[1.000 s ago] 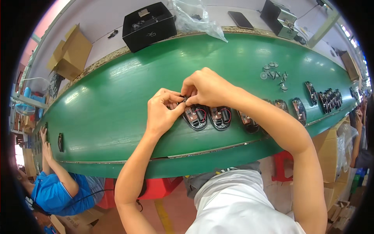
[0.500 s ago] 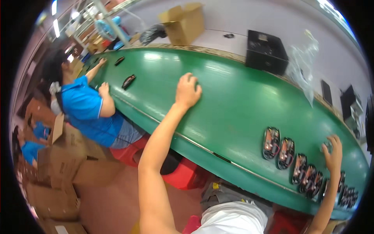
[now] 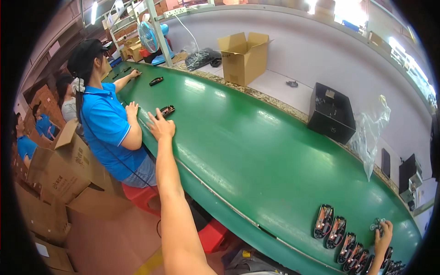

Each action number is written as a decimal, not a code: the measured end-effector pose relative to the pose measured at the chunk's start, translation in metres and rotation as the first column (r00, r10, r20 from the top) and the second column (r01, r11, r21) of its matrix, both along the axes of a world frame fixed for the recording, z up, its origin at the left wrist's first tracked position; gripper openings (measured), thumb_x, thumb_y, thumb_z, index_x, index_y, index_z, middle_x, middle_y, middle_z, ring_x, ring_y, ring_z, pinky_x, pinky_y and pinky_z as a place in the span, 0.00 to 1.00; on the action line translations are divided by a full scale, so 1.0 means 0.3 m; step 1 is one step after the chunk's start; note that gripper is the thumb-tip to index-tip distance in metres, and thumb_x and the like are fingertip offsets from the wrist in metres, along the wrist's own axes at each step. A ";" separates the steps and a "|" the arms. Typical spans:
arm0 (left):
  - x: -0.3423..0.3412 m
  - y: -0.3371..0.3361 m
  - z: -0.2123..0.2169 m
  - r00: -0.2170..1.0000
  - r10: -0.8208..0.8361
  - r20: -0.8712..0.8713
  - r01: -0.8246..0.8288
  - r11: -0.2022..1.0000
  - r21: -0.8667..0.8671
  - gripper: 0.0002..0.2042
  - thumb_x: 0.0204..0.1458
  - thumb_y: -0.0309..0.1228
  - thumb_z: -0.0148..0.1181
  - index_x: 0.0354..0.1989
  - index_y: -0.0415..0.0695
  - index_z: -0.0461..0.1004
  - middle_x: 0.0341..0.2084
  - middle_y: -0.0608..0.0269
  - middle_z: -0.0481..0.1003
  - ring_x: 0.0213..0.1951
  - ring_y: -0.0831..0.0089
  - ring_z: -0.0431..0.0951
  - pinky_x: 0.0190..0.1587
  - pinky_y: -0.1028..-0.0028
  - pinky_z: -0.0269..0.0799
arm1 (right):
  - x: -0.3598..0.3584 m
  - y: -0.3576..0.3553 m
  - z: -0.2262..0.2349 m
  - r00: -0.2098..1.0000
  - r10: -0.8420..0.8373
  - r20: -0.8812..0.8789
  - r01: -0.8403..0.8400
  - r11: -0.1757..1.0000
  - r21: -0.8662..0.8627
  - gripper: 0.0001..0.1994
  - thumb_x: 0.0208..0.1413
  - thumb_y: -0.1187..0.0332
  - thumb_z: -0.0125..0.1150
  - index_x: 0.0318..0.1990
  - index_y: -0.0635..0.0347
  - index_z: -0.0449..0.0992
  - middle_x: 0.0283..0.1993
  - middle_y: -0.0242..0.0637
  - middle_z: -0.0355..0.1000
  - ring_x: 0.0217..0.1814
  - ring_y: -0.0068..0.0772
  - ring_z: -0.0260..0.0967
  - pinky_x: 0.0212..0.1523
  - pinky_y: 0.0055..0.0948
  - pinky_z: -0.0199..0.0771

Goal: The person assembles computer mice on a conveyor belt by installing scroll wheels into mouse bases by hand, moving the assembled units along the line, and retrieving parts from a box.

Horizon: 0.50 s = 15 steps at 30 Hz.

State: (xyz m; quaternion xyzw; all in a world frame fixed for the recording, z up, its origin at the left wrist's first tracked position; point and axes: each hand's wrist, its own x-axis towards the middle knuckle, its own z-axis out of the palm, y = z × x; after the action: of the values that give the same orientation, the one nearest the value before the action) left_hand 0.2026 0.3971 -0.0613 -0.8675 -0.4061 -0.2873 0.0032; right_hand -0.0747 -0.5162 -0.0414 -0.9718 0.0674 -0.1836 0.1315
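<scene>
Head view: left hand point(image 3: 160, 124) stretches to the upper left of the frame, fingers spread loose, tips just beside one dark unit point(image 3: 167, 110) on the green table point(image 3: 256, 151). Right hand point(image 3: 382, 233), lower right, pinches a small metal cluster point(image 3: 376, 224) above a row of about eight units point(image 3: 341, 233). Another single unit point(image 3: 156, 81) lies farther up.

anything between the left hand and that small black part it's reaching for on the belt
Nothing visible. The left hand lies stretched out on the green belt, its fingertips right at the black part, with only bare belt between them. A co-worker's hand rests to the left of it, clear of the line.
</scene>
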 end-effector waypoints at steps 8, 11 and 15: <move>0.017 0.066 -0.015 0.982 -0.176 -0.070 0.168 0.980 -0.102 0.29 0.52 0.44 0.53 0.61 0.42 0.68 0.67 0.50 0.62 0.68 0.45 0.61 0.67 0.43 0.58 | -0.039 -0.025 -0.023 0.981 0.010 0.193 -0.020 0.998 0.054 0.09 0.52 0.81 0.61 0.41 0.69 0.72 0.42 0.43 0.74 0.45 0.38 0.73 0.53 0.32 0.70; -0.046 -0.054 -0.037 0.919 -0.394 0.006 0.394 0.919 -0.011 0.21 0.52 0.39 0.57 0.49 0.36 0.70 0.51 0.46 0.71 0.53 0.47 0.73 0.54 0.53 0.72 | -0.036 0.099 0.044 0.985 -0.170 0.041 0.142 0.913 0.382 0.05 0.55 0.80 0.61 0.38 0.67 0.72 0.37 0.34 0.73 0.37 0.25 0.71 0.43 0.25 0.71; -0.171 -0.444 -0.054 0.746 -0.660 -0.095 0.665 0.727 0.170 0.17 0.54 0.39 0.59 0.45 0.38 0.72 0.42 0.49 0.73 0.44 0.48 0.75 0.46 0.53 0.75 | -0.055 0.072 0.017 0.989 -0.117 0.095 0.057 0.874 0.483 0.06 0.59 0.79 0.62 0.34 0.65 0.70 0.32 0.29 0.70 0.31 0.13 0.63 0.32 0.17 0.65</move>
State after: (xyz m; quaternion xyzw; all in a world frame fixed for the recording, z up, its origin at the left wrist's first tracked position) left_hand 0.1512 0.2638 -0.0774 -0.9544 -0.0403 -0.2956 -0.0097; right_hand -0.0912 -0.4945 -0.0362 -0.8922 0.1463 -0.2258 0.3628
